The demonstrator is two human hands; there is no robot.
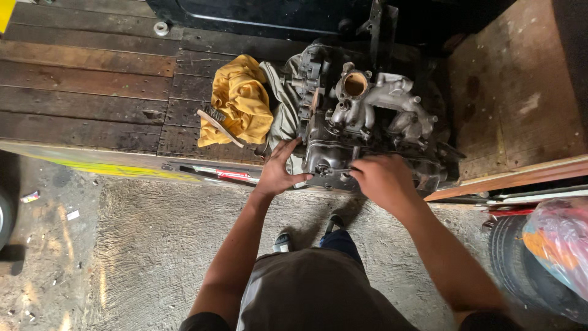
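A grey, greasy metal engine block [367, 119] with an intake manifold and a round brass-coloured opening on top sits at the edge of a dark wooden plank platform [86, 92]. My left hand [278, 168] rests spread against the block's near left corner. At the front face, my right hand [380, 181] is closed around a thin metal tool [343, 170] whose tip points left. Most of that tool is hidden in my fist.
A yellow rag [242, 98] lies left of the engine with a wire brush [217, 125] on it. A grey cloth lies under the block. A red-handled tool [226, 174] lies on the platform edge. A tyre [527, 270] and plastic bag [560, 245] stand at right. Concrete floor below.
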